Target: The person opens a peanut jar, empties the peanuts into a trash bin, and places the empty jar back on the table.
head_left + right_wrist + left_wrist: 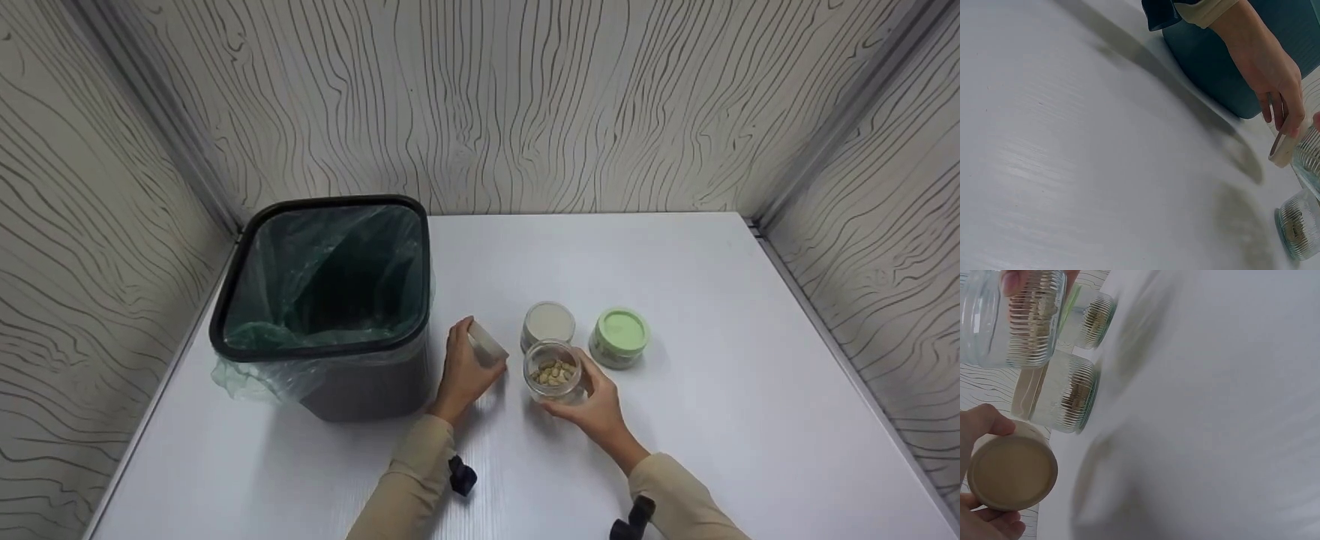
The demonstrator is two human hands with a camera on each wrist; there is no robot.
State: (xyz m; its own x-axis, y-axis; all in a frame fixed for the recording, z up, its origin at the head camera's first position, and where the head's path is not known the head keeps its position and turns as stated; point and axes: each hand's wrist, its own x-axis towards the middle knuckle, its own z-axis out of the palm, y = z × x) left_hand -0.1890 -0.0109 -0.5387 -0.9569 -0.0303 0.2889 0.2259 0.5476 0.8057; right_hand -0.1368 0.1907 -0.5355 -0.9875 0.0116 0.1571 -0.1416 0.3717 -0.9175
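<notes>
My left hand (463, 375) grips a beige round lid (486, 346), tilted on its edge. In the left wrist view the flat face of the lid (1012, 473) shows, with the thumb and fingers around its rim. Fingers and thumb of my right hand (598, 409) hold a ribbed glass jar (546, 384) by its side. Its mouth is uncovered, and small pale tan pieces (553, 373) lie inside. Behind it stands a similar jar with a beige lid (549, 321). To the right is a jar with a light green lid (622, 332).
Left of my hands stands a tall dark bin (367, 390) with a black rim, lined by a thin greenish plastic bag (255, 330). The white table (712, 375) meets wood-patterned panels (525, 112) at its back and sides.
</notes>
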